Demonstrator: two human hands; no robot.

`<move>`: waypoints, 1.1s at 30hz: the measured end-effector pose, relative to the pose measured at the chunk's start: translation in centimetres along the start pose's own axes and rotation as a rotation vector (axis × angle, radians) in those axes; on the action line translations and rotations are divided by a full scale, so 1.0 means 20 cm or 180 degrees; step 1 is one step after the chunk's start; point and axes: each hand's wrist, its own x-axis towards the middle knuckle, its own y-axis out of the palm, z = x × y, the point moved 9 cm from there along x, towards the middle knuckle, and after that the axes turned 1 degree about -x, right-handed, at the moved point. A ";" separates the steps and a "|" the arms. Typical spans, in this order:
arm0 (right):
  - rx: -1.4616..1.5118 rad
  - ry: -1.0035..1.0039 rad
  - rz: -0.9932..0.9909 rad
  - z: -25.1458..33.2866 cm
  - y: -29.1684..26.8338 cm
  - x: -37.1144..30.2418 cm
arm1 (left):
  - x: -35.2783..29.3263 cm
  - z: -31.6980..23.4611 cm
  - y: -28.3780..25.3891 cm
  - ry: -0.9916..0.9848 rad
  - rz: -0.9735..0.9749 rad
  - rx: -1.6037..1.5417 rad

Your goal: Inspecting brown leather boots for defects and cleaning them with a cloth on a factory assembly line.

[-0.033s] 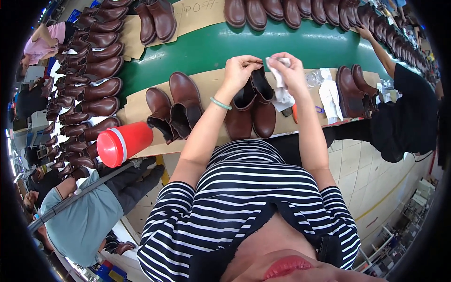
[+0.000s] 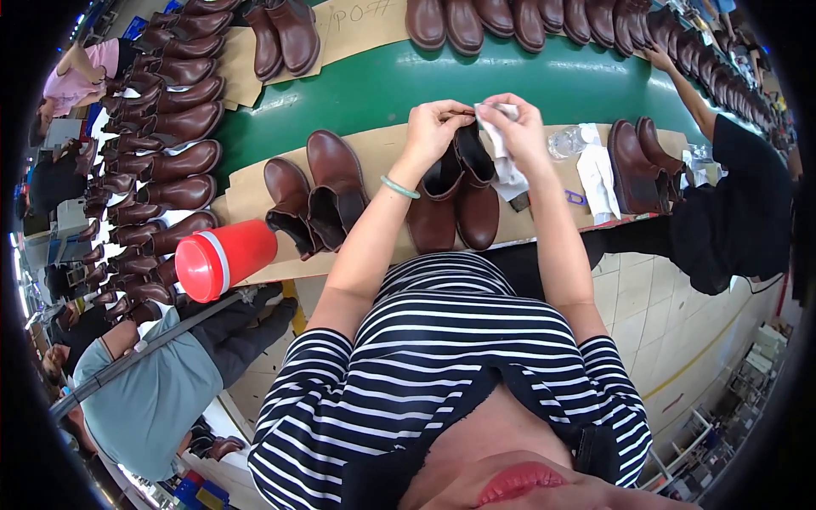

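I have my left hand [image 2: 430, 133] pinching a brown boot [image 2: 478, 214] by its top. Just beside it, my right hand [image 2: 523, 136] holds a white cloth [image 2: 509, 178].

**Head view, steeply over the green bench** [image 2: 365, 95]

The left head-worn fisheye looks down from the bench's near side, close above the wearer's striped top [image 2: 459, 340]; brown ankle boots [image 2: 463, 30] across the bench stand farther off.
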 end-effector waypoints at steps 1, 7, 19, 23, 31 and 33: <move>0.0009 -0.0125 -0.0003 -0.02 0.03 0.01 | 0.00 0.01 0.00 -0.0016 -0.0019 0.0184; -0.0473 0.0332 -0.0336 -0.14 -0.19 0.02 | -0.03 -0.01 -0.01 -0.0076 -0.0032 0.0103; -0.0998 -0.0326 0.0387 0.06 0.28 -0.04 | -0.18 0.08 -0.17 -0.0055 -0.0459 -0.0706; -0.1417 -0.0460 0.0030 0.05 0.27 -0.06 | -0.21 0.09 -0.19 0.0032 -0.0692 -0.0653; -0.1137 -0.0504 -0.0324 0.00 0.26 -0.08 | -0.21 0.09 -0.19 -0.0049 -0.0800 -0.0614; -0.1574 -0.0546 -0.0459 0.06 0.21 -0.11 | -0.20 0.06 -0.18 0.0069 -0.0775 -0.0780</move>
